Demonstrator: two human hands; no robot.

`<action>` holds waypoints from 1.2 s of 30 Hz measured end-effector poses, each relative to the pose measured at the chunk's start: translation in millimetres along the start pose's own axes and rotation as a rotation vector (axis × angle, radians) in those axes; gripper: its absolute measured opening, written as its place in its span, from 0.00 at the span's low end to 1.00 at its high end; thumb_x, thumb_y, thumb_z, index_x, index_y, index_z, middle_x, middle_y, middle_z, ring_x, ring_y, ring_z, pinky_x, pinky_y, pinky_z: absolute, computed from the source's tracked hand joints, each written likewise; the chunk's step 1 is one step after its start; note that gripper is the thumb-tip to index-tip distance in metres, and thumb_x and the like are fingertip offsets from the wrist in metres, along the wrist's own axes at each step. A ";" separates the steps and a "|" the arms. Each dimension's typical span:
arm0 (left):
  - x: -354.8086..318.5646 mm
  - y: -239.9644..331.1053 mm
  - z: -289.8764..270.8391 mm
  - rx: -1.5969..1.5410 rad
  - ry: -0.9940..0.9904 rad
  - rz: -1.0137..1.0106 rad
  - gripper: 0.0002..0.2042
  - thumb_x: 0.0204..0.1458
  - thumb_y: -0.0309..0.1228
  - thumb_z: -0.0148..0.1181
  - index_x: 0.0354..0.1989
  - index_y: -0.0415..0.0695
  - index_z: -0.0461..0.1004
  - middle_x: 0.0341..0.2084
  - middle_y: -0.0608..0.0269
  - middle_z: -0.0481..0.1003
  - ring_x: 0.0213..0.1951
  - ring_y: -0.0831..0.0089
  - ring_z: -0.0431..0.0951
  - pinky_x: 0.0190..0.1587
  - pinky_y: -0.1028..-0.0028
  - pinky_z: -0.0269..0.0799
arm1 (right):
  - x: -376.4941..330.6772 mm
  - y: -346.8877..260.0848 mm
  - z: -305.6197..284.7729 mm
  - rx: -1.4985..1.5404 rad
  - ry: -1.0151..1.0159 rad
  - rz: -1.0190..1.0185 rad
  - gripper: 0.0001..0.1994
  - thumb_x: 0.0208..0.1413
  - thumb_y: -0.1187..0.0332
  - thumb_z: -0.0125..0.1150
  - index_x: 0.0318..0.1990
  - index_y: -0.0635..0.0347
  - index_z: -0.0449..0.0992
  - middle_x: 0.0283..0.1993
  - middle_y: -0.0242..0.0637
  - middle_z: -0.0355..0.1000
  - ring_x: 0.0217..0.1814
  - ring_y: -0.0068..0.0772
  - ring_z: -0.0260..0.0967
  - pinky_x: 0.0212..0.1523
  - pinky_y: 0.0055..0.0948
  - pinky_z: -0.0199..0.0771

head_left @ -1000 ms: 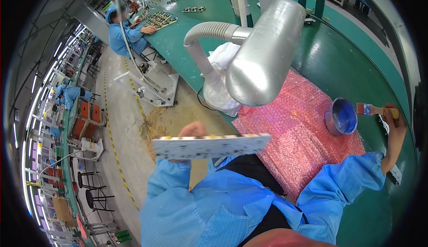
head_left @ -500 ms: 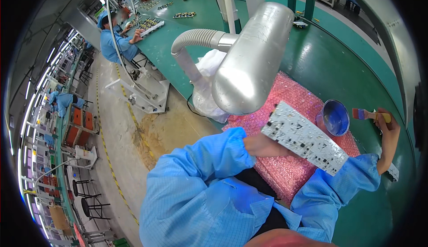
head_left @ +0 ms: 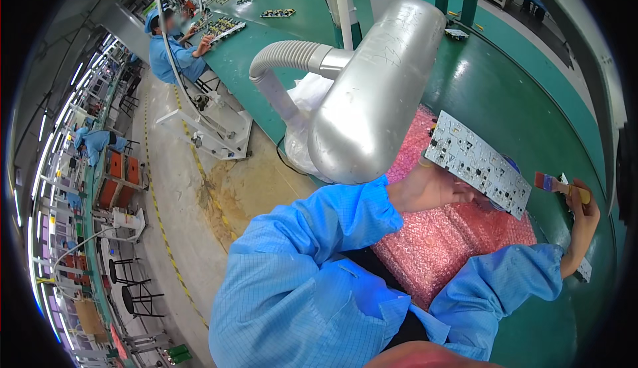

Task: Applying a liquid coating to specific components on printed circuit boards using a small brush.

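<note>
My left hand (head_left: 435, 187) grips a long white circuit board (head_left: 475, 163) from beneath, tilted above pink bubble wrap (head_left: 425, 252). Small black parts dot the board's face. Behind it the metal bowl (head_left: 513, 163) is mostly hidden, with only a bit of its rim showing. At the right, my right hand (head_left: 583, 212) is closed round the yellowish handle of a small flat brush (head_left: 551, 183), whose reddish bristles point left toward the board. Another board (head_left: 585, 270) lies partly hidden under my right wrist.
A big silver lamp (head_left: 379, 95) on a flexible hose hangs over the green table (head_left: 492, 82), close to the left forearm. Clear plastic (head_left: 302, 149) is bunched beneath it. Farther off, a person in blue (head_left: 174, 52) sits beside several boards (head_left: 222, 29).
The circuit board has moved up and to the right and now covers most of the bowl. My right hand with the brush has shifted slightly right and down.
</note>
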State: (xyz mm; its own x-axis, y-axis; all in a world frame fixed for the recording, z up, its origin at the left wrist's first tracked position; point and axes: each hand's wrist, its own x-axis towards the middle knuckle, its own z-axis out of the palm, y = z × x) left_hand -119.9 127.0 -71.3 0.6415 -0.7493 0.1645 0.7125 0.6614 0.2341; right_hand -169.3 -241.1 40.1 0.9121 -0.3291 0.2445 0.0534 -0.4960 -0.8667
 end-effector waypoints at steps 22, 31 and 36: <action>93.6 56.4 11.9 -0.286 0.128 0.220 0.36 0.51 0.64 0.51 0.59 0.49 0.57 0.59 0.37 0.57 0.57 0.33 0.61 0.48 0.61 0.70 | 0.3 21.1 -8.1 0.010 -0.001 0.038 0.16 0.60 0.66 0.59 0.52 0.65 0.74 0.44 0.32 0.73 0.43 0.17 0.67 0.44 0.16 0.67; 145.4 70.0 -31.8 -0.021 0.020 0.252 0.40 0.50 0.69 0.44 0.62 0.50 0.52 0.54 0.42 0.64 0.51 0.40 0.69 0.44 0.63 0.71 | -17.5 29.8 5.9 -0.027 0.015 0.034 0.15 0.60 0.68 0.57 0.51 0.66 0.74 0.42 0.31 0.72 0.39 0.17 0.66 0.41 0.16 0.66; 166.0 89.1 -53.8 0.156 0.039 0.385 0.34 0.55 0.64 0.41 0.61 0.52 0.52 0.51 0.42 0.66 0.50 0.43 0.71 0.46 0.64 0.72 | -13.3 13.7 17.7 -0.026 -0.087 0.044 0.14 0.60 0.68 0.57 0.50 0.66 0.75 0.41 0.33 0.72 0.40 0.18 0.66 0.41 0.17 0.67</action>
State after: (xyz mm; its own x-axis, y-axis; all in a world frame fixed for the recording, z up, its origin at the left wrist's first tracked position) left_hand 65.3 63.4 -74.6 0.8651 -0.4442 0.2330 0.3684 0.8779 0.3057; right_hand -173.5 -229.3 17.3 0.9453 -0.2804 0.1667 0.0028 -0.5040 -0.8637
